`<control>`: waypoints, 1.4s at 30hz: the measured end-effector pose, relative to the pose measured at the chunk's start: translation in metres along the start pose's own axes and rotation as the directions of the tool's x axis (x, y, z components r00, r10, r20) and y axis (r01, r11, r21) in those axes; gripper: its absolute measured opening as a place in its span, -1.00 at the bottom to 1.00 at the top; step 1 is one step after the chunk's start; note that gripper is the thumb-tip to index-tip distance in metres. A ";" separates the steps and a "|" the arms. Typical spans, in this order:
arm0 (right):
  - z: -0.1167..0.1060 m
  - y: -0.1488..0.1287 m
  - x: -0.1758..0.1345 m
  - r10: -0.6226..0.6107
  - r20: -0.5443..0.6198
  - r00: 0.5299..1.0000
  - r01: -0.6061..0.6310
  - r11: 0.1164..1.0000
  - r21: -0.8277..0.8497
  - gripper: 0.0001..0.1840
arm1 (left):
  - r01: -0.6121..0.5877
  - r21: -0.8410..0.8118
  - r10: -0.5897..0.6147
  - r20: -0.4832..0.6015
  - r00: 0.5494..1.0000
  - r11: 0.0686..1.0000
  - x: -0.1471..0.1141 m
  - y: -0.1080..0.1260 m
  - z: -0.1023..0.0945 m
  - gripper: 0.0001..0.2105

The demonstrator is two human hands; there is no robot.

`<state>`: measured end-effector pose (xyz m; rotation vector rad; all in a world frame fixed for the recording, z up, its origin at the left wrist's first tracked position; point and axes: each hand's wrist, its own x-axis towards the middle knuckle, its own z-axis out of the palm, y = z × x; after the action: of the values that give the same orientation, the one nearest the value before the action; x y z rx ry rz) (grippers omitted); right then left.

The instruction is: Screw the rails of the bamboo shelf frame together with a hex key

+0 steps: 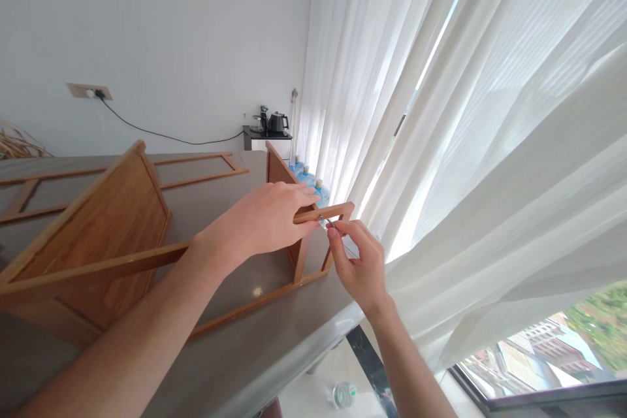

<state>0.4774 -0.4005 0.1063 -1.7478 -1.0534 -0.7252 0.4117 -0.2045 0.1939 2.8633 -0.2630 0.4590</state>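
A wooden frame with shelf panels lies on its side on a covered table. My left hand (281,212) is wrapped round the frame's upper rail (334,211) near its right end, beside a shelf panel (278,166). Close to it, my right hand (356,258) pinches a thin dark metal tool (330,223), which looks like a hex key. The tool's tip meets a small fastener (320,217) on the rail. Fingers cover most of the tool. Another wooden panel (117,222) stands slanted in the frame at the left.
Behind the table are a small cabinet (269,143) with a black kettle (278,122) and several blue water bottles (306,175). White curtains (470,163) hang close on the right. A clear container (343,395) stands on the floor below the table edge.
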 end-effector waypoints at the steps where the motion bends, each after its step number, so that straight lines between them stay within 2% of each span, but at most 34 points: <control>1: 0.000 0.001 0.001 -0.012 0.005 1.000 0.012 1.000 -0.007 -0.90 | -0.001 0.001 0.001 -0.003 1.000 1.000 0.000 -0.001 0.001 -0.67; 7: -0.002 0.003 0.002 -0.095 0.052 0.994 0.096 0.995 -0.023 -0.89 | -0.007 0.005 0.007 -0.001 1.000 1.000 0.000 0.000 0.001 -0.61; 16: -0.003 0.007 0.003 -0.108 0.059 0.992 0.111 0.993 -0.045 -0.85 | -0.066 0.025 0.066 -0.019 0.998 0.998 -0.004 0.010 -0.009 -0.80; 20: -0.005 0.006 0.006 -0.144 0.055 0.988 0.148 0.986 -0.075 -0.83 | -0.111 0.016 0.111 0.008 0.994 0.994 -0.004 0.010 -0.011 -0.86; 29: -0.006 0.007 0.007 -0.160 0.071 0.985 0.167 0.980 -0.112 -0.82 | -0.147 -0.043 0.148 0.020 0.989 0.988 -0.001 0.005 -0.009 -0.85; 42: -0.008 0.005 0.008 -0.163 0.090 0.982 0.173 0.978 -0.113 -0.84 | -0.112 -0.025 0.113 0.021 0.993 0.993 0.000 0.008 -0.009 -0.86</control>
<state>0.4854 -0.4057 0.1142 -1.8183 -1.2466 -0.8439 0.4072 -0.2099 0.2042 2.8420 -0.4326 0.4419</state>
